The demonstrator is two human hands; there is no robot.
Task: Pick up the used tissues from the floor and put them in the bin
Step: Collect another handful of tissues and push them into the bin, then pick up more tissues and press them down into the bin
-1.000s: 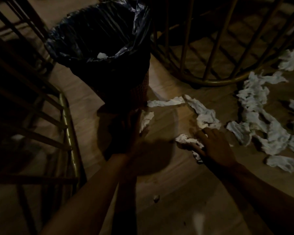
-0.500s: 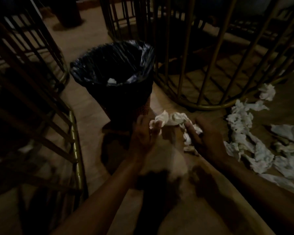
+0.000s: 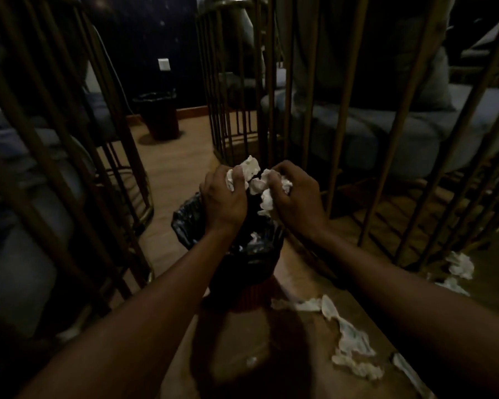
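Because the tissues (image 3: 258,182) are soft, weightless and shed loose bits, both hands' fingers (image 3: 239,175) are curled tight on one wad above the bin (image 3: 185,223); more tissues (image 3: 349,341) lie on the floor beside the bin's base.

The black-lined round waste bin (image 3: 236,254) stands on the brown wooden floor (image 3: 170,168) between two brass-barred chair frames, one left (image 3: 55,156), one right (image 3: 343,116). Above its mouth both hands, left (image 3: 224,201) and right (image 3: 294,203), hold crumpled white tissues (image 3: 257,182). More tissues (image 3: 349,344) lie right of the bin. A second dark bin (image 3: 159,115) stands far behind.
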